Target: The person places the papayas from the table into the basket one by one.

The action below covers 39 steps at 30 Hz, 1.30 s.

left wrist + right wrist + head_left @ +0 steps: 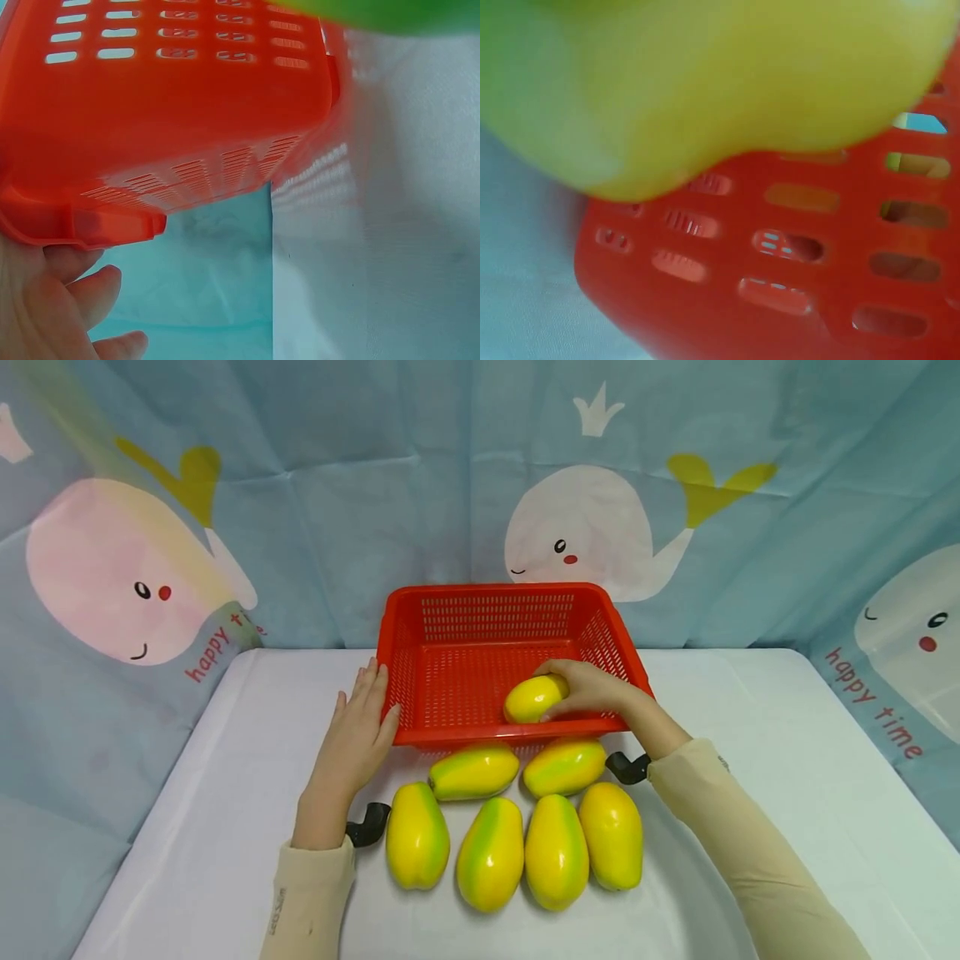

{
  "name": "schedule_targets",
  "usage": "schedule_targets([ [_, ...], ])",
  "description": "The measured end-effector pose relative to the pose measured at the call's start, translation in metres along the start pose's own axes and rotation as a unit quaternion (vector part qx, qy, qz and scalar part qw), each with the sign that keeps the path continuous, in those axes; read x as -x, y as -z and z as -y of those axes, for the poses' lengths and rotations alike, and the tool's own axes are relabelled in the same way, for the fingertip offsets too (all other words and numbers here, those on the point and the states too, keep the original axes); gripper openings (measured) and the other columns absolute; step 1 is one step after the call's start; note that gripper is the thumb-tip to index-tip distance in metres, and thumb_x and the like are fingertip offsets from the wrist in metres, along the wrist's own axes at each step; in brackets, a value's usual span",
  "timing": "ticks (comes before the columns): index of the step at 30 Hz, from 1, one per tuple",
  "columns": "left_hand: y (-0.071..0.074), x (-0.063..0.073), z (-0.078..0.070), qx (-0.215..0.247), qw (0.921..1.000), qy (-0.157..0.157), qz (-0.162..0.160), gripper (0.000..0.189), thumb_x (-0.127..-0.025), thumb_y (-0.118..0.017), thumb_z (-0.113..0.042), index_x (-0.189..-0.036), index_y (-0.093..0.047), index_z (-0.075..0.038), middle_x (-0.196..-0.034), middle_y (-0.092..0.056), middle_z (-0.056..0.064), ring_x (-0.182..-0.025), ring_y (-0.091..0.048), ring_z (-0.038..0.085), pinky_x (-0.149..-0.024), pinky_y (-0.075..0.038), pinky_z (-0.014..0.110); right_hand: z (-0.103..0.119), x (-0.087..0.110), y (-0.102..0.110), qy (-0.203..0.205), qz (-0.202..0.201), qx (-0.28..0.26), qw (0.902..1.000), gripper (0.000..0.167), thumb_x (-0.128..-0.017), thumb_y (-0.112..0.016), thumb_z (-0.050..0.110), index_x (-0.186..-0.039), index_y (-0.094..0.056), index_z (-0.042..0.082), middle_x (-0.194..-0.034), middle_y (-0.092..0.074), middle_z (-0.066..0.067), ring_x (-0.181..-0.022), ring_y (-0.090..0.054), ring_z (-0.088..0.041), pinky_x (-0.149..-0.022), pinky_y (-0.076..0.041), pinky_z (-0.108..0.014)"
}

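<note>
A red plastic basket (461, 685) with slotted walls stands on the white table. My right hand (588, 687) reaches over its front rim and grips a yellow papaya (534, 700) inside, at the front right. Against the basket's left rim lies my left hand (358, 735), fingers extended and thumb near the front corner. The left wrist view has that hand's fingers (94, 296) just beneath the rim's overhang. Several yellow papayas with green streaks, such as this one (491, 856), lie in front of the basket. A blurred papaya (705, 90) covers the top of the right wrist view, hiding the right hand there.
Two papayas (474, 771) lie close along the basket's front wall, and the others form a row nearer me. Behind the table (202, 827) hangs a blue curtain (360, 527) printed with whales. Black wrist mounts (369, 825) stick out inward from both forearms.
</note>
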<state>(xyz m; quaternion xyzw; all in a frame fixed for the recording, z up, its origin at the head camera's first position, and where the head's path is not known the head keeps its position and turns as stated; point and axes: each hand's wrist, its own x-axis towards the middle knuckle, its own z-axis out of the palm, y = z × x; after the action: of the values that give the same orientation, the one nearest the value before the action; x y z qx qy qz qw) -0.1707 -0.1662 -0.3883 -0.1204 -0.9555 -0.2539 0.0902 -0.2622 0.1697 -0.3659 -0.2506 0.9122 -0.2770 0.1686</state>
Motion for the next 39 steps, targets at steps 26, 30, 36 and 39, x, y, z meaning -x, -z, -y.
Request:
schedule_targets([
  [26,0.0005,0.0034,-0.0023,0.001,1.0000,0.004,0.002,0.060,-0.100,-0.040,-0.027,-0.149,-0.019,0.000,-0.156,-0.012,0.014,-0.143,-0.011,0.031,-0.110,-0.011,0.059,-0.0023,0.0042,-0.0028,-0.009,-0.006,0.013,0.9999,0.073,-0.071,-0.082,0.032,-0.133,-0.052,0.007,-0.130,-0.053,-0.012,-0.112,-0.050,-0.029,-0.099,-0.040,-0.047],
  [30,0.0012,0.0034,-0.0030,0.001,1.0000,0.004,0.002,0.060,-0.100,-0.040,-0.027,-0.149,-0.019,0.000,-0.156,-0.013,0.014,-0.143,-0.012,0.031,-0.110,-0.011,0.059,-0.0034,0.0050,-0.0015,-0.004,-0.012,0.001,0.9999,0.072,-0.071,-0.083,0.031,-0.132,-0.053,0.007,-0.128,-0.055,-0.010,-0.112,-0.051,-0.027,-0.098,-0.041,-0.046],
  [36,0.0014,0.0037,-0.0018,0.002,1.0000,-0.002,-0.001,0.060,-0.100,-0.040,-0.027,-0.149,-0.019,0.000,-0.156,-0.013,0.014,-0.143,-0.013,0.031,-0.109,-0.012,0.060,-0.0027,0.0050,0.0013,0.004,-0.014,-0.016,0.9998,0.067,-0.073,-0.082,0.029,-0.130,-0.055,0.007,-0.127,-0.056,-0.009,-0.110,-0.051,-0.027,-0.097,-0.042,-0.044],
  [39,0.0004,0.0038,-0.0012,0.003,1.0000,-0.003,-0.001,0.060,-0.100,-0.039,-0.027,-0.149,-0.019,0.001,-0.156,-0.013,0.015,-0.142,-0.013,0.031,-0.109,-0.012,0.060,-0.0033,0.0051,0.0021,0.008,-0.023,-0.037,0.9990,0.063,-0.074,-0.081,0.027,-0.128,-0.057,0.007,-0.126,-0.057,-0.009,-0.110,-0.051,-0.026,-0.097,-0.043,-0.044],
])
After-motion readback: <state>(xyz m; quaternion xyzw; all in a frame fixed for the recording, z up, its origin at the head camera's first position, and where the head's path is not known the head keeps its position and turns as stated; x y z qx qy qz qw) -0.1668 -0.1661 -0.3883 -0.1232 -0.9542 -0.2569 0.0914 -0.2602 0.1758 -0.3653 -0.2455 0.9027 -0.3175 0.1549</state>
